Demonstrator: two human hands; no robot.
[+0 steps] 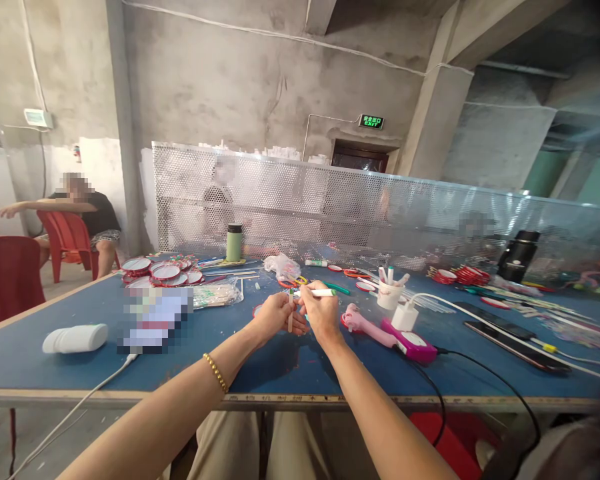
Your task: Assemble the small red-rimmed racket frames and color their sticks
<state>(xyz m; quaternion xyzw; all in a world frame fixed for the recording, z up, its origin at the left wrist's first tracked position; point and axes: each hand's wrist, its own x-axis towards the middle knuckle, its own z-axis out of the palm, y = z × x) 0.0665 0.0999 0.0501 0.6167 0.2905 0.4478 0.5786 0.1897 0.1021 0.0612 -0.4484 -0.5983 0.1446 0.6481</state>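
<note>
Both my hands meet over the middle of the blue table (pixel 40 347). My left hand (pixel 274 313), with a gold bead bracelet on its wrist, pinches a thin pale stick (pixel 291 319) held upright. My right hand (pixel 321 311) is closed around a white marker pen (pixel 316 293) that lies level, its tip pointing left at the top of the stick. A pink handheld tool (pixel 380 332) lies just right of my right hand.
Round red-rimmed discs (pixel 165 272) are piled at the far left, a green flask (pixel 234 243) behind them. A white cup of pens (pixel 389 292), a white charger (pixel 405 315), phones (pixel 517 343) and cables lie right. A perforated metal screen (pixel 380 207) backs the table. A person sits on a red chair (pixel 67 240).
</note>
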